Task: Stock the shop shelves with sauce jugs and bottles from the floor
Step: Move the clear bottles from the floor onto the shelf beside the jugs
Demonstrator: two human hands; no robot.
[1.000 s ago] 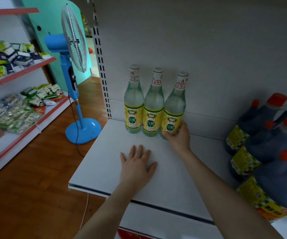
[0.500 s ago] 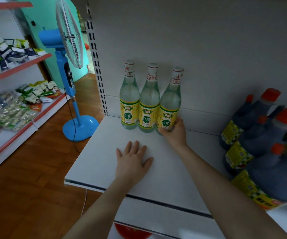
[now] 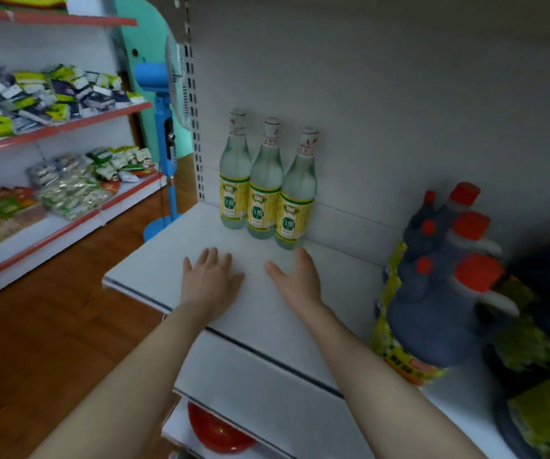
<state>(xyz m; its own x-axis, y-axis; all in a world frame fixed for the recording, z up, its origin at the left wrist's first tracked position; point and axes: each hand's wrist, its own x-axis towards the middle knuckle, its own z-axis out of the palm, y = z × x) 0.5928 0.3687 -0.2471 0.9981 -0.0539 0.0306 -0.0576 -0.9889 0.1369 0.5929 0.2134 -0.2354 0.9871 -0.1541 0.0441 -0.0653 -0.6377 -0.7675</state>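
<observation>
Just ahead of right hand (image 3: 296, 281), three bottles (image 3: 265, 193) upright in tight row at shelf (image 3: 154, 260) back. Left hand (image 3: 212, 283) flat, empty; right loose, empty. Jugs (image 3: 439, 293) off right. Likely next: fill gap, labels forward, no knocking.

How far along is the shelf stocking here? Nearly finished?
Done: three clear bottles stand in a row at the back of the shelf, with dark red-capped jugs to their right. In hand: nothing; the left hand and right hand are open, empty. Left: bare shelf in front could take more; remaining stock isn't in view.
</observation>
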